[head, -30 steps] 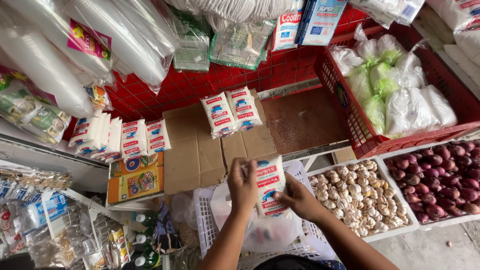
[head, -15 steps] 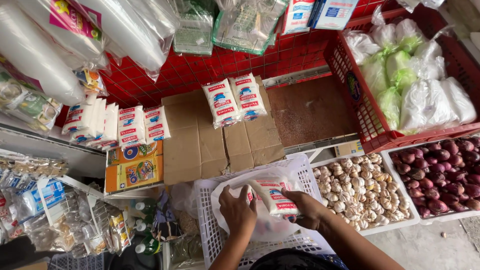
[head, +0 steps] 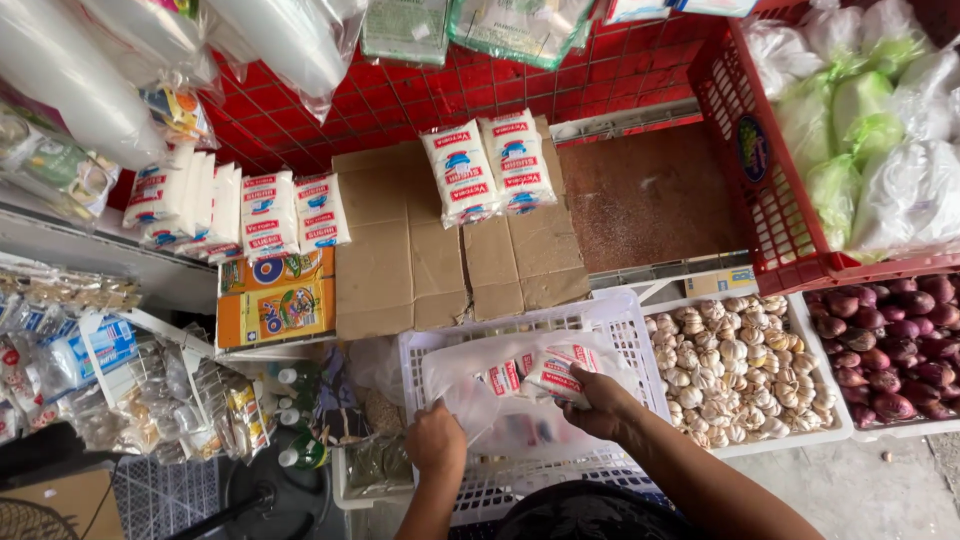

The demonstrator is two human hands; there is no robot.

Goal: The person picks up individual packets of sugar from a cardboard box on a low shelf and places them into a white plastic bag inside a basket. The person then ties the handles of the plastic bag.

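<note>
My right hand (head: 598,402) grips a white packet with red and blue print (head: 560,372) and holds it inside the mouth of a clear plastic bag (head: 500,400). Another such packet (head: 503,378) lies in the bag beside it. My left hand (head: 436,440) pinches the bag's near left edge and holds it apart. The bag rests in a white plastic crate (head: 620,320) just below me. Two more of the same packets (head: 488,165) lie on flattened brown cardboard (head: 400,240) farther off.
A row of upright white packets (head: 235,210) stands left of the cardboard, above a yellow box (head: 275,300). A tray of garlic (head: 740,360) and a tray of red onions (head: 890,340) lie to the right. A red crate (head: 760,170) holds bagged goods. Hanging bags fill the left.
The packet went down from chest height above the crate into the plastic bag. My left hand left the packet and took hold of the bag's edge.
</note>
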